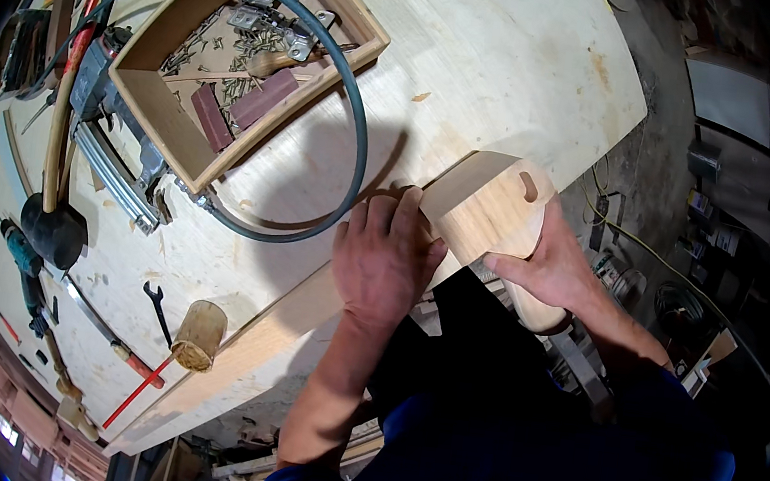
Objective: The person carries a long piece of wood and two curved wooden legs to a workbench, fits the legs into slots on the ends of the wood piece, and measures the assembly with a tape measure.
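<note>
Your right hand [561, 262], in the head view, is closed around a pale wooden block [475, 215], its thumb pressed along the near side; your left hand [381, 257] lies with bent fingers at the block's left edge, and you cannot tell whether it grips anything. The block sits at the near edge of the workbench [490, 72], between your two hands. Its visible long axis slants from lower left to upper right, the end with the curved slot [531, 187] pointing up and right, away from you. Up and to the left, an open wooden box [152, 102] lies at a slant on your workbench; it holds loose screws [183, 51], metal hinges [256, 19] and two reddish-brown blocks [264, 99], set side by side near its front wall. A dark hose [360, 128] loops over the box and across the bench beside your left hand.
</note>
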Action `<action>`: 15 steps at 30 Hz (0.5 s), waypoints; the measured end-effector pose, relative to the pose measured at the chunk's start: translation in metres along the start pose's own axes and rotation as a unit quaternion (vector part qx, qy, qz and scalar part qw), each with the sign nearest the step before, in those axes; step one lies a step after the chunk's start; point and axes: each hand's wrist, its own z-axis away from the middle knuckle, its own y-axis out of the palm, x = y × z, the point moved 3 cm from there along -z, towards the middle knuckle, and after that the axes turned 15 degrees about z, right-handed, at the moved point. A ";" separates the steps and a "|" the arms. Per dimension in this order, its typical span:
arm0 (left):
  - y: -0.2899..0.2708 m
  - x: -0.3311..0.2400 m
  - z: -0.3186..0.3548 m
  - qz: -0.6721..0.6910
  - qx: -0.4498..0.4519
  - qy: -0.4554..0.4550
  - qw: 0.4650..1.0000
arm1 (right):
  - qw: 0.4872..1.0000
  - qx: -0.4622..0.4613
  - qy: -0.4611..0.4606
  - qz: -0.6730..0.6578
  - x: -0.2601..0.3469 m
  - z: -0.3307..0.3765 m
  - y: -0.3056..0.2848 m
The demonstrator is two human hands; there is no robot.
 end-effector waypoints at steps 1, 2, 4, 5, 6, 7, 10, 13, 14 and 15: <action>-0.002 -0.001 0.000 0.012 0.001 0.004 1.000 | 1.000 0.004 0.008 0.003 0.001 0.001 0.000; -0.004 -0.001 0.000 0.024 0.002 0.009 1.000 | 1.000 0.008 0.015 0.006 0.002 0.002 -0.001; -0.007 -0.004 -0.001 0.043 0.003 0.011 0.999 | 1.000 0.010 0.022 0.007 0.005 0.005 -0.004; -0.008 -0.005 0.000 0.050 0.002 0.008 0.999 | 1.000 0.011 0.024 0.007 0.007 0.006 -0.006; -0.008 -0.006 0.001 0.058 0.001 0.006 0.998 | 0.999 0.023 0.027 0.002 0.008 0.007 -0.007; -0.009 -0.009 0.002 0.050 -0.008 0.018 0.999 | 0.999 0.035 0.030 -0.002 0.009 0.007 -0.009; -0.006 -0.014 0.013 0.027 -0.056 0.045 0.997 | 0.998 0.042 0.042 0.019 0.010 0.013 -0.013; 0.000 -0.016 0.040 0.012 -0.130 0.056 0.990 | 0.998 0.042 0.008 0.038 0.005 0.010 -0.015; -0.002 -0.019 0.057 0.010 -0.146 0.060 0.987 | 0.998 0.043 -0.014 0.040 0.006 0.010 -0.016; -0.002 -0.022 0.075 0.008 -0.165 0.063 0.984 | 0.997 0.026 -0.009 0.067 0.002 0.013 -0.020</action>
